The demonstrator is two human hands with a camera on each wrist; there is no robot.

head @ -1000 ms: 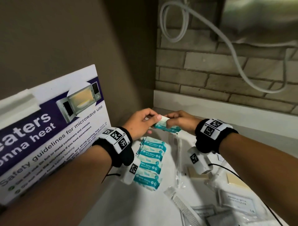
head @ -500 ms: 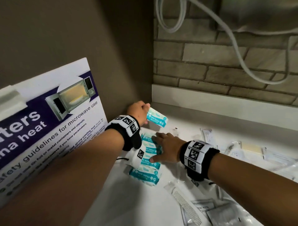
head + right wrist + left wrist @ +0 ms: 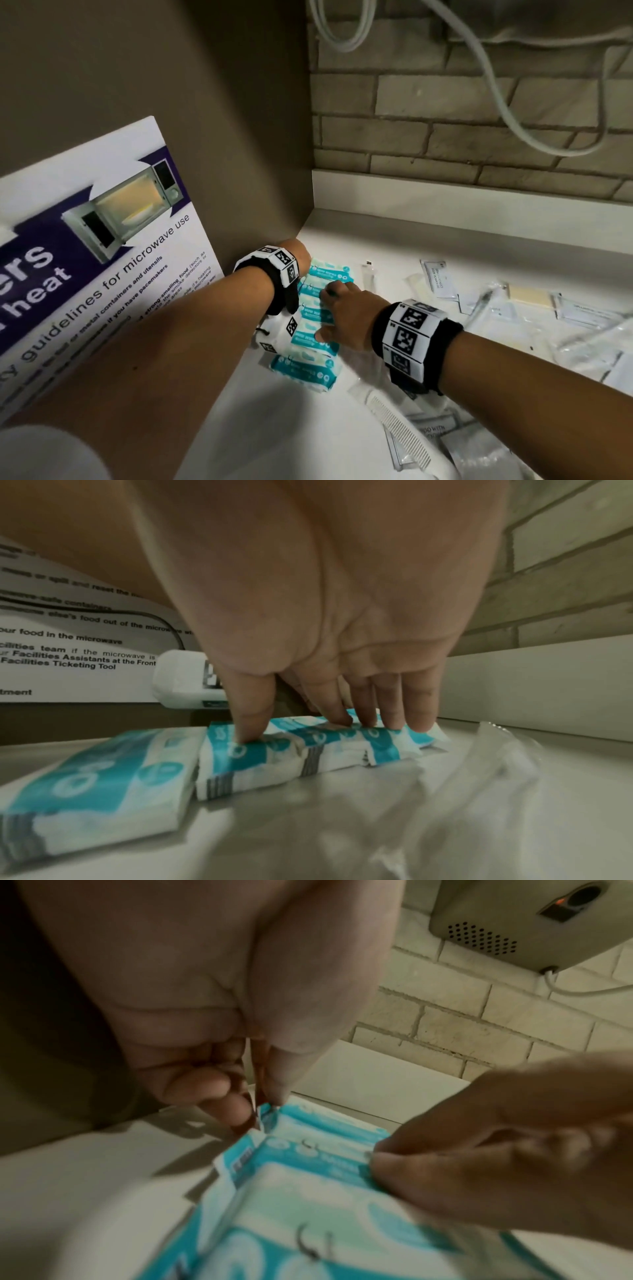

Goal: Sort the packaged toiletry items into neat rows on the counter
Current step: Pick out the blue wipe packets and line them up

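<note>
Teal-and-white wipe packets (image 3: 310, 329) lie in a row on the tabletop (image 3: 287, 428). The left hand (image 3: 219, 1031) pinches the farthest packet (image 3: 330, 272); the right hand's (image 3: 349, 318) straight fingers (image 3: 255, 710) press the row.

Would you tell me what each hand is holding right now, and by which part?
The left hand pinches the farthest teal wipe packet by its left end. The right hand holds nothing, pressing straight fingers on the packet row.

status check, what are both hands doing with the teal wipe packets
Left hand pinches the far teal-and-white wipe packet by its edge. Right hand fingers press flat on the packet row. Clear-wrapped white comb nearby, not blocking.
</note>
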